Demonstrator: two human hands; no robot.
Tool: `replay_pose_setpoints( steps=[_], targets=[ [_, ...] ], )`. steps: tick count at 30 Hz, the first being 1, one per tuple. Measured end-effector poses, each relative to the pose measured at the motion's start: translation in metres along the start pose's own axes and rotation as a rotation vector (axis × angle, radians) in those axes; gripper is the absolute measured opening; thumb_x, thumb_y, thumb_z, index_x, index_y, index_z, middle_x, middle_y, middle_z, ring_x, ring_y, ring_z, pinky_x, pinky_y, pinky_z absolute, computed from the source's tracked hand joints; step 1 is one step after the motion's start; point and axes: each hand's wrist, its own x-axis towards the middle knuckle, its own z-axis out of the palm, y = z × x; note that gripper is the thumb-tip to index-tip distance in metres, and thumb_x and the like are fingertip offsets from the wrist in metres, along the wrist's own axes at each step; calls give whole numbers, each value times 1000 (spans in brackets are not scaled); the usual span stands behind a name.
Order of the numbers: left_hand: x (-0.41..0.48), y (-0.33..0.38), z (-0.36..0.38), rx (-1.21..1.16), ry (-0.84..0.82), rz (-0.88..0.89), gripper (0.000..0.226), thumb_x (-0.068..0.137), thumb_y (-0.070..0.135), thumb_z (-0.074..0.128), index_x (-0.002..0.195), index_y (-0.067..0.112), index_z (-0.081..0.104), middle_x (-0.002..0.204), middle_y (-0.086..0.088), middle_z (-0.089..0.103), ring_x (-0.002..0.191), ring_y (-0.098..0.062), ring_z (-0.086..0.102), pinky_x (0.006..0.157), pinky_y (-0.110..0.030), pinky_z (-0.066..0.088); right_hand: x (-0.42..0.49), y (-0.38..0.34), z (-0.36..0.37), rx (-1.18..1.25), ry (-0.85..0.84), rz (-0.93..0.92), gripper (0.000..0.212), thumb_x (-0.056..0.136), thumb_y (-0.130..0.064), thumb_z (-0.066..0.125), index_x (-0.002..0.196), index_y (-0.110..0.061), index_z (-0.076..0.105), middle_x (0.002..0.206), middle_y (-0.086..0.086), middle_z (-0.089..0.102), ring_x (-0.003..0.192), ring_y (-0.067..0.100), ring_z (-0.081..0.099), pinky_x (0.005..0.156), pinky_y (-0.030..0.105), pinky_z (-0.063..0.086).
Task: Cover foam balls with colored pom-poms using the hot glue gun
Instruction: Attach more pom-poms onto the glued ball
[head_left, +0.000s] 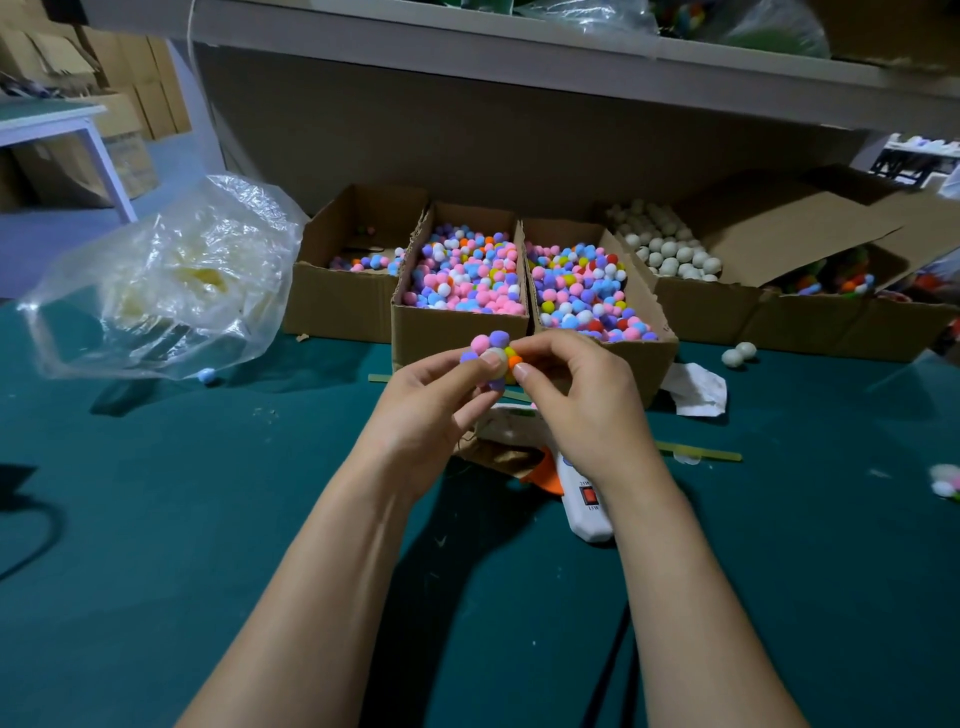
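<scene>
A white foam ball (494, 358) partly covered with pink, purple, yellow and orange pom-poms is held above the green table. My left hand (434, 397) grips it from the left, thumb on its bare white patch. From the right, my right hand (576, 395) pinches the ball's pom-pom side with thumb and fingers. The white hot glue gun (582, 499) lies on the table under my right wrist, partly hidden. Behind stand two cardboard boxes of mixed pom-poms (467, 273) (584, 291).
A box of bare foam balls (670, 249) stands at back right, with two loose ones (738, 355) on the table. A crumpled plastic bag (171, 280) lies at left. A nearly empty box (353, 260), glue sticks (698, 451) and a paper scrap (696, 389) are nearby.
</scene>
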Motion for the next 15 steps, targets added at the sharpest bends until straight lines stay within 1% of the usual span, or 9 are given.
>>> replay_pose_setpoints(
  steps=[3, 5, 7, 9, 10, 12, 14, 15],
  targets=[
    [0, 0, -2, -13, 1, -8, 41, 68, 17, 74, 104, -2, 71, 90, -8, 74, 83, -9, 70, 73, -18, 56, 0, -1, 3, 20, 5, -3, 11, 92, -17, 63, 98, -25, 67, 91, -20, 59, 92, -5, 56, 72, 3, 44],
    [0, 1, -3, -11, 5, -17, 42, 66, 17, 75, 104, -1, 72, 91, -8, 74, 83, -9, 70, 73, -17, 55, -1, 0, 3, 26, -1, 1, 11, 91, -17, 63, 98, -25, 67, 92, -17, 61, 92, -4, 57, 72, 4, 45],
    [0, 2, -4, -1, 5, -29, 42, 66, 19, 76, 104, 2, 73, 87, -5, 73, 80, -8, 69, 73, -19, 55, 0, 0, 2, 54, -3, 16, 15, 92, -18, 63, 104, -24, 68, 97, -14, 62, 95, -1, 57, 75, 8, 46],
    [0, 2, -4, 22, 12, -47, 41, 65, 22, 76, 103, 7, 74, 81, 0, 72, 78, -7, 68, 75, -23, 56, 0, 0, 1, 81, -3, 28, 22, 93, -17, 62, 112, -24, 68, 104, -14, 61, 101, 1, 56, 81, 11, 46],
    [0, 1, -4, 35, 19, -56, 39, 64, 24, 76, 100, 9, 74, 79, 2, 72, 79, -8, 68, 77, -25, 56, 0, -1, 0, 88, -1, 28, 25, 93, -16, 60, 116, -24, 67, 107, -14, 59, 103, 1, 55, 84, 11, 46],
    [1, 0, -4, 45, 32, -68, 26, 70, 21, 75, 93, 11, 73, 77, 2, 72, 80, -10, 69, 79, -25, 56, 1, -1, 0, 90, 9, 31, 28, 95, -15, 58, 120, -25, 66, 112, -14, 59, 105, 1, 54, 86, 12, 46],
    [1, 0, -3, 24, 40, -73, 13, 80, 13, 71, 92, 7, 72, 79, -2, 72, 80, -11, 70, 79, -23, 58, 0, -1, -2, 89, -3, 43, 32, 96, -15, 57, 124, -30, 62, 114, -13, 59, 106, 1, 55, 86, 14, 48],
    [1, 0, -3, 18, 42, -71, 14, 82, 11, 70, 94, 5, 72, 82, -4, 73, 80, -11, 70, 78, -21, 58, 0, 0, -3, 87, -24, 47, 35, 96, -15, 57, 126, -32, 60, 114, -14, 58, 105, 0, 54, 85, 13, 47]
  ],
)
